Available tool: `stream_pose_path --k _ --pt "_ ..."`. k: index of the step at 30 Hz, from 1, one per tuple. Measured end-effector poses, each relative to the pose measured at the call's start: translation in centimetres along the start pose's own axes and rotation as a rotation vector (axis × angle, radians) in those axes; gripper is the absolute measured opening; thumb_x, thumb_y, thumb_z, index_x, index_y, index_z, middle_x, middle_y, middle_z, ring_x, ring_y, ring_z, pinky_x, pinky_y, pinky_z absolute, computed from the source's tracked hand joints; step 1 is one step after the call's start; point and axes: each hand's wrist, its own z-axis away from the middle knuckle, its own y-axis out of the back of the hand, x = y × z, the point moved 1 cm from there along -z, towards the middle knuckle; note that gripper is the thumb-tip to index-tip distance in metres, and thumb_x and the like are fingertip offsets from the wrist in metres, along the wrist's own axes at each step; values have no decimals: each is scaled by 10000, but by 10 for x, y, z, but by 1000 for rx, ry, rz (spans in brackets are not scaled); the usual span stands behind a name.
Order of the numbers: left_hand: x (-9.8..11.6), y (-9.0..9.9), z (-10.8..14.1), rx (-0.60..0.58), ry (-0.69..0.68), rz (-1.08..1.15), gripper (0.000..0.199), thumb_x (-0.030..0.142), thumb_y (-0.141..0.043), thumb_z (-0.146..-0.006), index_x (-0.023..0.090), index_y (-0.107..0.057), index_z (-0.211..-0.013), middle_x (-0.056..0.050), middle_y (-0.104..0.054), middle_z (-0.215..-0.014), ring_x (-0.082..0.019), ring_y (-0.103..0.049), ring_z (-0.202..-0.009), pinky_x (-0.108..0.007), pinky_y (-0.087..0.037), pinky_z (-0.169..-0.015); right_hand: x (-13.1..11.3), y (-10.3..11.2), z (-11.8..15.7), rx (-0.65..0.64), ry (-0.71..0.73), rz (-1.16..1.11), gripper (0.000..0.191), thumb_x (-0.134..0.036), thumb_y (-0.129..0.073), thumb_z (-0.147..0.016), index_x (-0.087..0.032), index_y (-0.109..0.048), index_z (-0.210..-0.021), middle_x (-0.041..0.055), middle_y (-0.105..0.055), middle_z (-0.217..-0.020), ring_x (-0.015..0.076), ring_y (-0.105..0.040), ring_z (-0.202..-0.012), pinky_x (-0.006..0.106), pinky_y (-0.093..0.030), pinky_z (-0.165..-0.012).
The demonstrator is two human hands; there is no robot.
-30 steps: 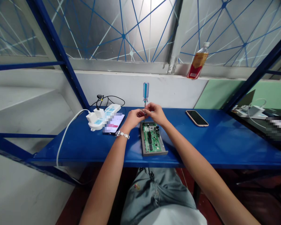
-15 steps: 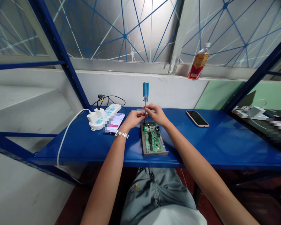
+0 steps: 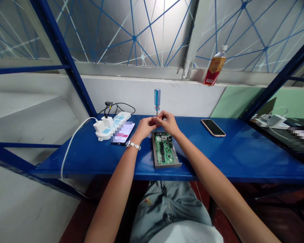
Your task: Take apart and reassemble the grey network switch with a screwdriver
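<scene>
We hold the upright screwdriver (image 3: 157, 98) by its shaft with the fingertips of our left hand (image 3: 144, 127) and right hand (image 3: 169, 124); its tip is near the far left corner of the circuit board (image 3: 166, 148). Left of this board lies one power strip (image 3: 121, 117), and right of it one dark phone (image 3: 213, 128).

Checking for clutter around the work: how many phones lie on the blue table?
2. A lit phone lies beside the power strip, left of the left hand; a dark phone lies right of the right hand. None seems hidden.
</scene>
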Motion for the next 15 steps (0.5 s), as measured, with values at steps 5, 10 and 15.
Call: stream_pose_path --k 5,10,15 --pt "3 3 0 -45 -17 41 398 489 -785 -756 113 -788 -887 -125 -794 -896 -292 -734 -923 -396 -557 -889 0 4 -1 -81 73 14 294 -429 -650 -884 -194 -705 -1052 -8 -594 -754 162 -550 -725 322 -475 -762" --pt "6 3 1 -100 -16 50 352 463 -751 -788 120 -792 -858 -125 -796 -901 -286 -734 -944 -397 -554 -908 1 9 -2 -115 98 56 295 -409 -590 -926 -189 -759 -1027 34 -619 -867 166 -583 -749 348 -489 -812" --pt "7 -1 3 -62 -20 -20 321 421 -754 -789 118 -767 -894 -118 -786 -897 -259 -720 -888 -350 -558 -822 1 6 -2 -64 65 35 287 -460 -647 -892 -185 -724 -878 15 -628 -737 170 -553 -716 318 -469 -726"
